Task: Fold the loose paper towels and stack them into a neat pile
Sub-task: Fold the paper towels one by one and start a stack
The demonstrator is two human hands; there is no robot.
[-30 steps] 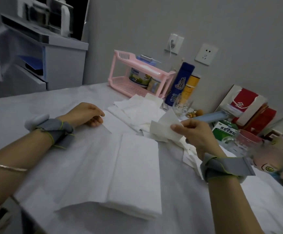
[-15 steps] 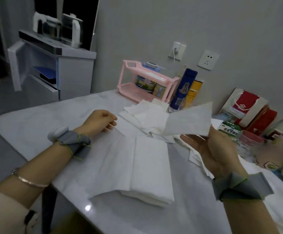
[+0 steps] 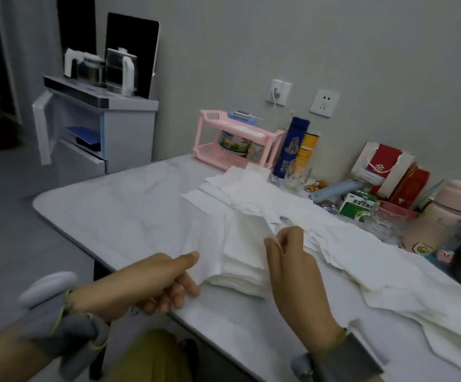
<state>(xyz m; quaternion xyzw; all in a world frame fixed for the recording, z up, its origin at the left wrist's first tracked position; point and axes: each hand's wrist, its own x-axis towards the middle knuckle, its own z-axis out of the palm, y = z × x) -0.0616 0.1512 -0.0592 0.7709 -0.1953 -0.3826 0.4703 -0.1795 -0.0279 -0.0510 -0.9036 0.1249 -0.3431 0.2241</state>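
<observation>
A stack of folded paper towels lies near the table's front edge. One white paper towel is spread over its top. My left hand is at the sheet's near left edge, thumb on top and fingers curled beneath, pinching it. My right hand is at the stack's right side, and its fingertips pinch the same sheet's right edge. Loose unfolded towels lie in a heap behind the stack. More loose towels trail to the right along the table.
The white marble table has a rounded left corner and a front edge by my hands. Along the wall stand a pink rack, a blue bottle, a glass, boxes and a pink cup. A cabinet with kettles stands left.
My right hand has brought the sheet down from the air onto the stack. My left hand has moved from the stack's far left corner to its near left edge.
</observation>
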